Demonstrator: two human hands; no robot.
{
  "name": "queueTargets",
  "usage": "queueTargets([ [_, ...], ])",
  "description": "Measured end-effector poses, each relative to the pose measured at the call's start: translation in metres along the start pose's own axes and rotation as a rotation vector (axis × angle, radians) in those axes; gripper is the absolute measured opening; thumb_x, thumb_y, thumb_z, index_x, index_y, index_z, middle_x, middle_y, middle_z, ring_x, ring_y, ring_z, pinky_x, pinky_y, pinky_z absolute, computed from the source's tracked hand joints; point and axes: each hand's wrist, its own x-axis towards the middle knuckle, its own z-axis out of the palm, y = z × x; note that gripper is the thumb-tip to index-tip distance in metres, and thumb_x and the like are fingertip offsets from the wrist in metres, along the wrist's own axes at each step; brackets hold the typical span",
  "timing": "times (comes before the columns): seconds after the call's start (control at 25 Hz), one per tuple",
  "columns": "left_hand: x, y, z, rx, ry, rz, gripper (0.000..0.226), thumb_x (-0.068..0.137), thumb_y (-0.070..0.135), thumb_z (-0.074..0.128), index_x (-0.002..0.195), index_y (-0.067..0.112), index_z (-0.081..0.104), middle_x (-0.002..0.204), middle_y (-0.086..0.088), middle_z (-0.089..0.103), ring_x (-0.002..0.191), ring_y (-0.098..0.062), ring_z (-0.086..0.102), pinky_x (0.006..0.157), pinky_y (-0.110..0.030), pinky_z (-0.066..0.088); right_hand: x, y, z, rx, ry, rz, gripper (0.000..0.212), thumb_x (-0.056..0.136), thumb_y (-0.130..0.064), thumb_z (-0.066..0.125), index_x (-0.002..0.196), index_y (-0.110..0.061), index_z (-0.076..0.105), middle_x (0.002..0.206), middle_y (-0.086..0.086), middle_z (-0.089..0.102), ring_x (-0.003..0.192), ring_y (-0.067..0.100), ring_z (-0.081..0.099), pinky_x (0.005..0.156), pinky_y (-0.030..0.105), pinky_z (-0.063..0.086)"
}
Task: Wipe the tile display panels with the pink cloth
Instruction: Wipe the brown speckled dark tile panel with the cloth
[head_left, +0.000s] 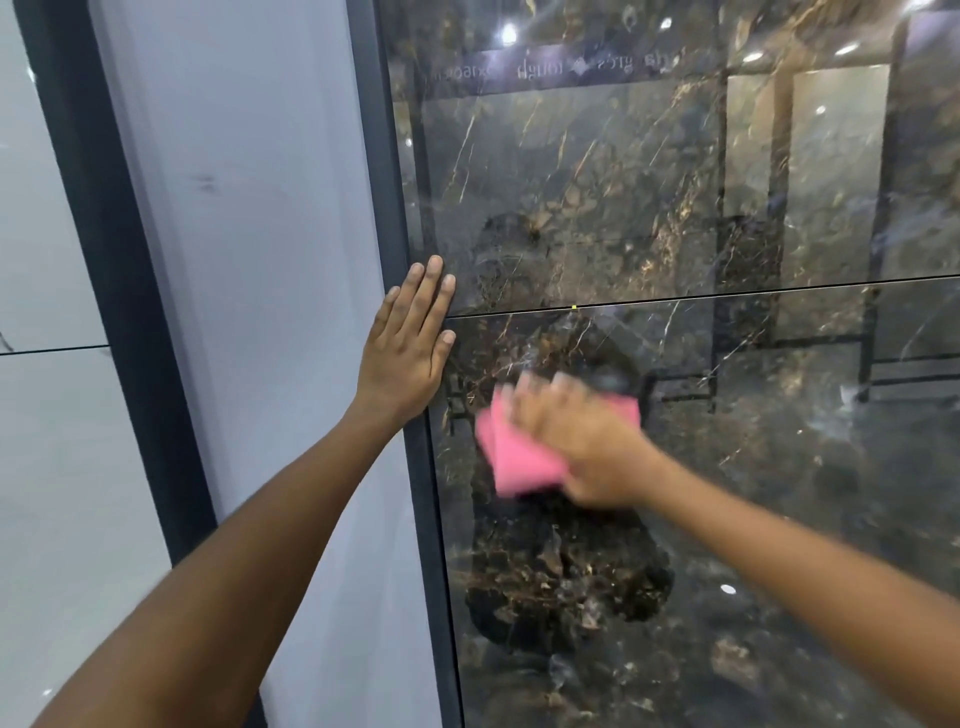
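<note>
Left hand (410, 343): being held flat, fingers straight and close together, against the left edge of the dark panel; palm is lying over the dark frame strip (397, 208), fingertips are reaching onto the glossy tile face beside the horizontal joint (727, 295).
Right hand (582, 441): being pressed on the pink cloth (519, 457); motion blur is hiding the finger pose, so whether the fingers are gripping or lying flat cannot be told.
Pink cloth: being held against the lower dark marble tile (675, 571), just below the joint and near that tile's left edge; cloth is showing to the left of, below and above the right hand.
Upper dark marble tile (597, 197): being reflected in by ceiling lights and mirrored lettering near its top edge.
White panel (249, 260): being seen left of the frame strip, untouched by either hand.
Second dark frame (104, 234): being seen further left, bordering a pale tile (41, 467).
</note>
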Motion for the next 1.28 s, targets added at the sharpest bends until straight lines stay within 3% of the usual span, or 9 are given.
queueTargets([
  [0.08, -0.003, -0.004, -0.003, 0.014, -0.027, 0.030, 0.053, 0.103, 0.028, 0.031, 0.153, 0.008, 0.025, 0.160, -0.011, 0.021, 0.148, -0.024, 0.015, 0.121, -0.035, 0.008, -0.048, -0.044, 0.020, -0.018, -0.321, -0.455, 0.081, 0.072, -0.015, 0.067, 0.147, -0.015, 0.037, 0.154, 0.005, 0.033, 0.144, 0.022, 0.027, 0.110, 0.045, 0.037],
  [0.16, 0.000, -0.008, -0.010, 0.029, -0.022, 0.053, 0.053, 0.102, 0.032, 0.034, 0.150, 0.009, 0.032, 0.158, -0.011, 0.027, 0.146, -0.025, 0.021, 0.118, -0.036, 0.017, -0.062, -0.032, 0.014, 0.009, -0.344, -0.526, 0.079, 0.070, -0.018, 0.071, 0.144, -0.017, 0.043, 0.153, 0.001, 0.037, 0.144, 0.016, 0.027, 0.108, 0.043, 0.040],
  [0.4, 0.050, -0.020, -0.016, 0.056, 0.002, 0.211, 0.049, 0.103, 0.027, 0.033, 0.148, 0.011, 0.038, 0.156, -0.010, 0.033, 0.145, -0.026, 0.024, 0.119, -0.038, 0.016, 0.050, 0.052, -0.053, 0.078, 0.351, 0.510, 0.080, 0.071, -0.009, 0.056, 0.148, -0.008, 0.033, 0.154, 0.012, 0.032, 0.143, 0.029, 0.026, 0.116, 0.043, 0.016],
  [0.68, 0.043, -0.018, -0.013, 0.058, 0.002, 0.195, 0.049, 0.103, 0.024, 0.030, 0.151, 0.013, 0.031, 0.158, -0.008, 0.030, 0.147, -0.025, 0.023, 0.119, -0.038, 0.017, -0.008, -0.066, 0.023, 0.096, -0.390, -0.599, 0.076, 0.069, -0.010, 0.070, 0.141, -0.015, 0.048, 0.150, 0.003, 0.041, 0.143, 0.020, 0.030, 0.112, 0.049, 0.034],
  [0.84, 0.044, -0.016, -0.011, 0.025, 0.005, 0.183, 0.049, 0.102, 0.022, 0.033, 0.150, 0.013, 0.035, 0.156, -0.008, 0.033, 0.146, -0.024, 0.026, 0.118, -0.035, 0.016, 0.050, -0.004, -0.018, 0.074, 0.064, 0.025, 0.075, 0.073, -0.013, 0.053, 0.146, -0.013, 0.038, 0.153, 0.004, 0.035, 0.144, 0.023, 0.028, 0.120, 0.044, 0.017],
  [0.92, 0.045, -0.021, -0.013, -0.022, -0.002, 0.191, 0.047, 0.102, 0.021, 0.035, 0.148, 0.013, 0.039, 0.155, -0.009, 0.035, 0.145, -0.024, 0.027, 0.118, -0.033, 0.016, 0.067, -0.016, -0.013, 0.056, 0.064, 0.186, 0.086, 0.071, -0.014, 0.051, 0.152, -0.017, 0.022, 0.159, 0.000, 0.015, 0.148, 0.021, 0.011, 0.121, 0.042, 0.007],
  [1.08, 0.042, -0.001, -0.021, -0.121, -0.028, 0.052, 0.048, 0.103, 0.019, 0.038, 0.150, 0.013, 0.035, 0.158, -0.007, 0.030, 0.147, -0.025, 0.020, 0.120, -0.032, 0.012, -0.009, -0.103, 0.049, 0.114, -0.355, -0.396, 0.079, 0.077, -0.012, 0.059, 0.150, -0.020, 0.030, 0.159, -0.003, 0.018, 0.149, 0.018, 0.008, 0.121, 0.044, 0.006],
  [1.16, 0.024, 0.030, -0.017, -0.235, -0.026, -0.112, 0.049, 0.102, 0.017, 0.040, 0.150, 0.009, 0.034, 0.159, -0.010, 0.027, 0.148, -0.028, 0.017, 0.121, -0.035, 0.011, -0.052, -0.097, 0.044, 0.108, -0.439, -0.563, 0.078, 0.066, -0.017, 0.077, 0.140, -0.018, 0.050, 0.149, -0.003, 0.043, 0.143, 0.018, 0.031, 0.115, 0.046, 0.031],
  [1.28, -0.025, 0.069, 0.000, -0.208, -0.078, -0.179, 0.054, 0.102, 0.024, 0.035, 0.153, 0.009, 0.024, 0.161, -0.013, 0.019, 0.149, -0.031, 0.010, 0.122, -0.040, 0.003, -0.059, -0.022, 0.005, 0.160, -0.263, -0.165, 0.077, 0.070, -0.008, 0.066, 0.142, -0.023, 0.043, 0.146, 0.000, 0.046, 0.137, 0.021, 0.039, 0.111, 0.047, 0.037],
])
